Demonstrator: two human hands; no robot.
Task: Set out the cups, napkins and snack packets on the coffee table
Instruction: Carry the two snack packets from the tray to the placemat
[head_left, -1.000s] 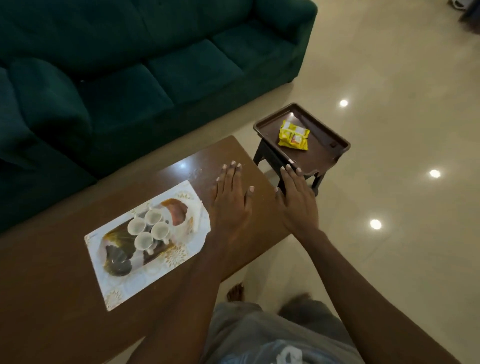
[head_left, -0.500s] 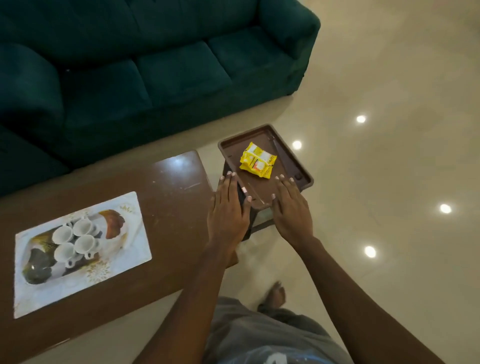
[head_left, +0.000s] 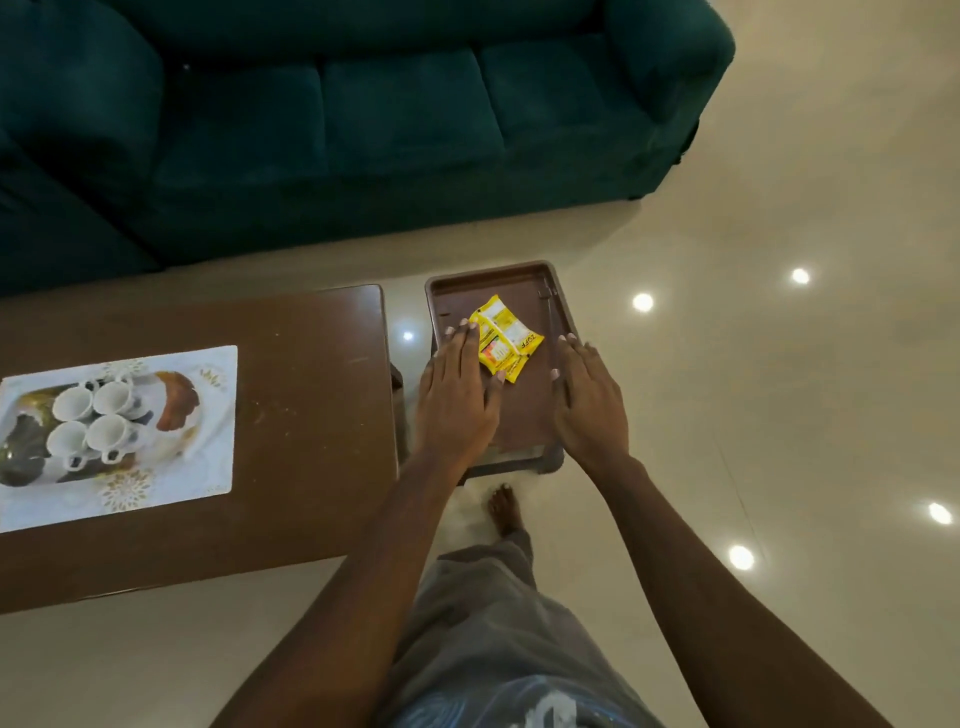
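Note:
Yellow snack packets (head_left: 506, 336) lie on a small brown tray-top stool (head_left: 524, 283) just right of the coffee table (head_left: 306, 395). My left hand (head_left: 456, 400) hovers flat over the stool's left side, fingers apart, its fingertips at the packets' left edge. Over the stool's right rim my right hand (head_left: 589, 405) is spread, holding nothing. Several white cups (head_left: 88, 418) stand together on a patterned white mat (head_left: 171, 483) at the table's left.
A dark green sofa (head_left: 363, 119) runs along the far side of the table and stool. Glossy cream floor tiles (head_left: 779, 389) with light reflections spread to the right. My bare foot (head_left: 506, 512) stands just below the stool.
Both hands have travelled from the coffee table's right end to over the stool, and the view has swung right. My left fingertips have come up beside the packets.

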